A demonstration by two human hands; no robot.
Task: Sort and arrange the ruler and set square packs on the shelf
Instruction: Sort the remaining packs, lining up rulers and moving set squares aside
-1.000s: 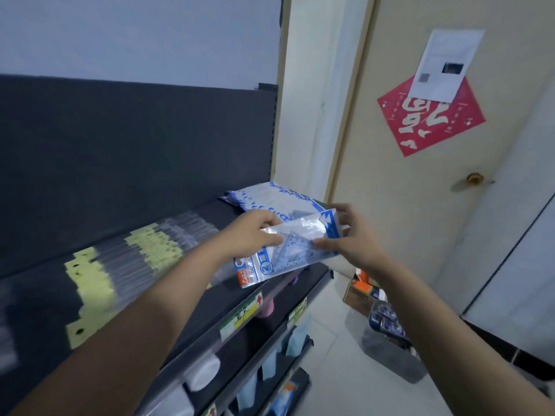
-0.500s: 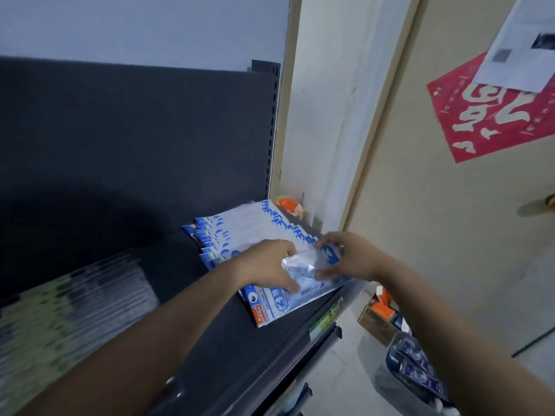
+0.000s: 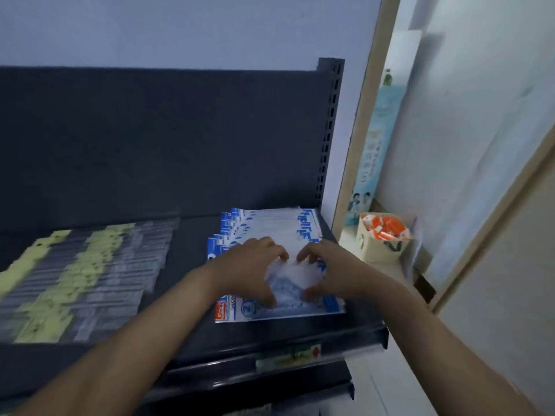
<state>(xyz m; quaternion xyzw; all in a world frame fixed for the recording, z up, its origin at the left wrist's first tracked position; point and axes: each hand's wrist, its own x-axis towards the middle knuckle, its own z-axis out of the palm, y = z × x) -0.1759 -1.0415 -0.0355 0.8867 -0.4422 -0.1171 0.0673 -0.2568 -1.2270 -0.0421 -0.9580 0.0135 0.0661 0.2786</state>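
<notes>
The shelf [image 3: 187,244] is a dark, matte metal deck with a perforated upright at its right rear corner. On its left half lie the ruler packs [image 3: 81,271], long clear sleeves with yellow headers, blurred. On its right half lies the fanned row of set square packs [image 3: 270,223], glossy, white and blue. The top set square pack [image 3: 288,309], raised off the shelf one second ago, now lies flat on the row's front end. The left hand [image 3: 249,265] and right hand [image 3: 327,268] each pinch it between curled fingers and thumb. A paper label [image 3: 288,357] sits on the shelf's front edge.
</notes>
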